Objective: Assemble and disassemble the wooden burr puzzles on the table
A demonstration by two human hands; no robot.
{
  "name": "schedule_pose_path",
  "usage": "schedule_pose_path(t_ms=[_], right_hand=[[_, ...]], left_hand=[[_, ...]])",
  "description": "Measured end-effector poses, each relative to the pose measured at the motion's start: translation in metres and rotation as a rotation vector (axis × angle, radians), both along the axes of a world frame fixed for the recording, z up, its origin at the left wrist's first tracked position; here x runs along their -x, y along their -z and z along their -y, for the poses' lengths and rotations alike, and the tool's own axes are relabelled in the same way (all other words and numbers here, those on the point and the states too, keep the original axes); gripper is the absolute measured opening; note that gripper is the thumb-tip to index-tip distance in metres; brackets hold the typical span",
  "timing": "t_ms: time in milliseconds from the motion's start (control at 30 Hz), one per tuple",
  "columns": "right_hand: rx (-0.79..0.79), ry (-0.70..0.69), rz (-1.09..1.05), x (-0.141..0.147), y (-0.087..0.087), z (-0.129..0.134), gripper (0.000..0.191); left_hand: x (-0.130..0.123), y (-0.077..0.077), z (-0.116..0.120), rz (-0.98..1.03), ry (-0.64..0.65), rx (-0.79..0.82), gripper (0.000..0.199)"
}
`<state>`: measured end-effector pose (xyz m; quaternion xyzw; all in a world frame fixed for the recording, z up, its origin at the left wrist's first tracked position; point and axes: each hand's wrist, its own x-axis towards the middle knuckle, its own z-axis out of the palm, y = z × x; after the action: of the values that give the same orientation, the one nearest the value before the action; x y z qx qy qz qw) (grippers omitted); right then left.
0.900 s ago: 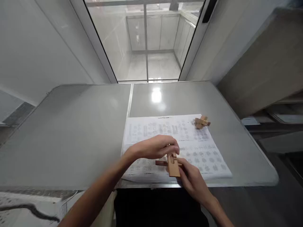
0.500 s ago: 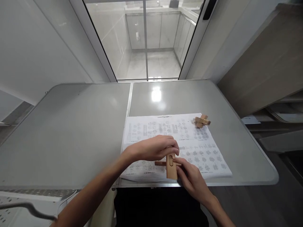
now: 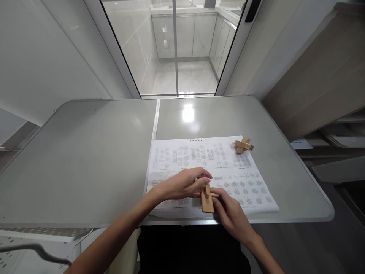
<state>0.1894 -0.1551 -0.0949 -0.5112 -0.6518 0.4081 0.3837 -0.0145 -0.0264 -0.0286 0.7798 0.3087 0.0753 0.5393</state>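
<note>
The left hand hides the far end of the flat wooden block, and its own fingertips are partly out of sight. Its fingers curl over that end, the thumb at the small rounded piece standing out from the block's face; how firmly it grips, I cannot tell. The right hand pinches the block's near side, covering part of a thin stick that lies crosswise behind. Print on the paper sheet is too small to read, and the left hand covers some of it. Both forearms are cut off at the lower edge.

The block sits between the hands, toward four o'clock from the left and ten o'clock from the right. Toward one o'clock from it, well apart, crossed wooden pieces rest at the sheet's corner.
</note>
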Motion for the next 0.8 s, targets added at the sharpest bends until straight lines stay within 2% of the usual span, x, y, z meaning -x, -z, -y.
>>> schedule_pose_path(t_ms=[67,167,233,533,800], right_hand=[[0.019,0.005,-0.002,0.0,-0.001,0.0,0.023],[0.034,0.007,-0.009,0.0,-0.002,-0.001,0.022],[0.035,0.007,-0.011,-0.001,-0.003,-0.002,0.022],[0.04,0.012,0.017,-0.003,-0.003,0.0,0.02],[0.063,0.051,0.003,-0.003,-0.007,-0.002,0.024]], left_hand=[[0.008,0.004,0.003,0.072,-0.003,0.034,0.048],[0.017,0.011,0.008,0.166,0.025,0.018,0.086],[0.019,0.015,0.012,0.202,0.018,-0.016,0.094],[0.012,0.03,0.02,0.259,-0.07,-0.107,0.085],[0.011,0.035,0.023,0.298,-0.105,-0.044,0.087]])
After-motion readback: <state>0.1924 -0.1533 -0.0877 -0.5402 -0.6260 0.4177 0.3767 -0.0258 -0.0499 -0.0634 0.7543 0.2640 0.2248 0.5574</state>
